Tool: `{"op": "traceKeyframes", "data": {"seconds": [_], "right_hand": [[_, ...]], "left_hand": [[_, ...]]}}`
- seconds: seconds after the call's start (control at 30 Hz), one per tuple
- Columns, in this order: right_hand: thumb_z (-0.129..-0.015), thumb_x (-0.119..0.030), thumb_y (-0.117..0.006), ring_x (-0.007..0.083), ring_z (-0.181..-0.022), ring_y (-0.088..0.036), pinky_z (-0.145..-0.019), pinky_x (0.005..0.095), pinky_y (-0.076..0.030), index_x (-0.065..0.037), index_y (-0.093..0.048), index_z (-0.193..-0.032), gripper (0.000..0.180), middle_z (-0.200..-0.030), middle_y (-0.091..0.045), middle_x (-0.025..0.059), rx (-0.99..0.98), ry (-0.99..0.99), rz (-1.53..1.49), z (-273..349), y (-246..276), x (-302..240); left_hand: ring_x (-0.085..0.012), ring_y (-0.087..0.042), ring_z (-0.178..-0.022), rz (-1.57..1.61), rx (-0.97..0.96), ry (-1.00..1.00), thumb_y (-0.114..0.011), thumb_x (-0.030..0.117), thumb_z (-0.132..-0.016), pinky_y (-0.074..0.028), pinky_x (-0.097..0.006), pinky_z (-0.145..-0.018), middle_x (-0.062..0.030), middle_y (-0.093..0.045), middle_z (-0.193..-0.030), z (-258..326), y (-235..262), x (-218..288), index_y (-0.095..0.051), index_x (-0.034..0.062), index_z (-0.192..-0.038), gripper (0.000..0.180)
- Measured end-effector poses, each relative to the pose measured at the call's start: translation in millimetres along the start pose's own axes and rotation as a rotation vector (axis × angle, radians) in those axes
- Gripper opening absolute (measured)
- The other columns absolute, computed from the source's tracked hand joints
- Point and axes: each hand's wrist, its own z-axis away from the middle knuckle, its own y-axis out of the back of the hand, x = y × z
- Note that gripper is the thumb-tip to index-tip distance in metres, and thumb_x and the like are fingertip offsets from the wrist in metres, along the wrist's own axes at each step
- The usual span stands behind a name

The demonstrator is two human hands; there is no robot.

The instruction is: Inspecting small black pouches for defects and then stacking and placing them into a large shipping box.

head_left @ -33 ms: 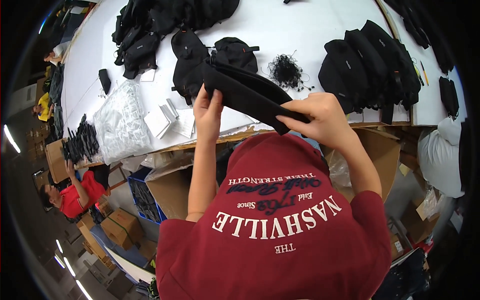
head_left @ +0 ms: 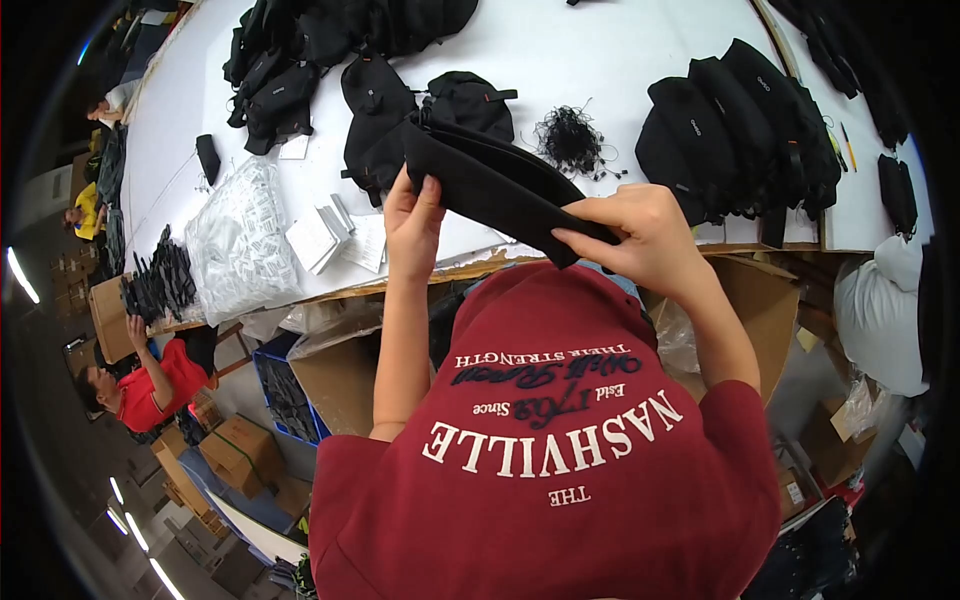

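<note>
Both of my hands hold up a black fabric pouch (head_left: 490,185) above the table's near edge. It slants from upper left to lower right, its long opening parted. My left hand (head_left: 415,215) pinches the left end, thumb on the near side. At the right end, my right hand (head_left: 635,230) grips the edge between thumb and fingers. Behind the pouch lie two black bags, one long (head_left: 378,100) and one rounder (head_left: 470,105), partly covered by it. A tangle of thin black cords (head_left: 575,140) rests just beyond my right hand.
On the white table (head_left: 590,60), several black bags (head_left: 700,130) stand at right and more are heaped (head_left: 350,30) at far left. A clear bag of white tags (head_left: 243,240) and white cards (head_left: 318,238) lie left. A person in red (head_left: 160,385) reaches towards the table; cardboard boxes (head_left: 243,450) stand below.
</note>
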Motion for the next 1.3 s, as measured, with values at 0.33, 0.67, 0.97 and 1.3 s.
{"op": "traceKeyframes", "data": {"seconds": [0.33, 0.67, 0.97, 1.3], "right_hand": [[-0.081, -0.020, -0.071, 0.0188, -0.043, -0.045, -0.046, 0.0312, -0.033, -0.008, -0.068, -0.088, 0.014, -0.048, -0.048, 0.0058, 0.101, 0.119, 0.053, 13, -12, -6], [-0.090, -0.028, -0.059, 0.0193, -0.050, -0.054, -0.047, 0.0299, -0.038, -0.007, -0.064, -0.076, 0.026, -0.061, -0.055, 0.0044, 0.254, -0.179, 0.044, 20, -6, 2], [-0.083, -0.014, -0.067, 0.0116, -0.059, -0.055, -0.051, 0.0232, -0.041, -0.006, -0.064, -0.092, 0.012, -0.083, -0.066, 0.0034, 0.126, -0.013, -0.056, -41, 28, -15], [-0.077, -0.008, -0.070, 0.0151, -0.056, -0.051, -0.050, 0.0259, -0.038, -0.006, -0.067, -0.083, 0.008, -0.073, -0.063, 0.0025, -0.209, 0.080, -0.254, -16, 25, -34]], "left_hand": [[-0.0146, -0.063, -0.090, 0.110, 0.024, -0.049, -0.061, 0.011, -0.090, -0.050, -0.027, -0.082, -0.0042, -0.065, -0.097, -16, -15, 7, -0.058, 0.0040, -0.110, 0.021], [-0.0117, -0.062, -0.088, 0.152, 0.058, -0.046, -0.056, 0.022, -0.094, -0.050, -0.025, -0.080, -0.0035, -0.065, -0.096, -22, -45, 20, -0.058, 0.0041, -0.107, 0.023], [-0.0048, -0.058, -0.075, -0.048, -0.267, 0.210, -0.063, 0.022, -0.089, -0.046, -0.018, -0.068, 0.0012, -0.063, -0.086, -31, -83, 23, -0.063, 0.0041, -0.101, 0.021], [-0.0210, -0.066, -0.068, 0.277, -0.017, 0.174, -0.050, 0.029, -0.096, -0.057, -0.032, -0.059, -0.0125, -0.066, -0.082, -60, -43, 16, -0.057, 0.0017, -0.112, 0.033]]}}
